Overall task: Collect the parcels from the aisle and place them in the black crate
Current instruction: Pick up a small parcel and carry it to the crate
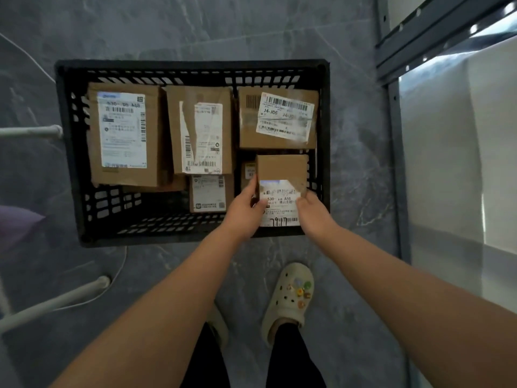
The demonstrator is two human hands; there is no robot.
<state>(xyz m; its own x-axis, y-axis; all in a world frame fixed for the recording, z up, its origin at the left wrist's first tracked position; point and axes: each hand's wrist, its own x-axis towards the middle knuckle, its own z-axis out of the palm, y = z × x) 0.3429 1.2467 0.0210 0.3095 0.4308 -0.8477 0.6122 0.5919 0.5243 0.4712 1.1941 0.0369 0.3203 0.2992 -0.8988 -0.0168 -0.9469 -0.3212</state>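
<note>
Location: black crate (67, 152) stands on the grey floor (195, 29), just far of the person's feet; a metal rack (391, 135) runs along the right.
Crate contents: three large cardboard parcels fill the far half, at left (123, 133), centre (200, 130) and right (277, 119). A smaller labelled box (208, 194) lies near the centre, and another small one (247, 172) is mostly hidden beside it.
Parcel in hand: small brown carton (281, 189), white shipping label facing the camera, held over the near right corner of the crate.
Left hand (246, 205): closed against the carton's left edge, thumb on the label.
Right hand (313, 208): closed against the right edge; the two hands pinch the carton between them.
Step in hand (judged): lowering this carton into the free near right pocket.
Method advised: keep it level, clear the near rim, set it down beside the small boxes and not on top of them, then release both sides together.
Risk: a corner may catch the right wall's lattice or tip the carton onto the hidden box.
Free space: near left of the crate is bare and suits later parcels.
</note>
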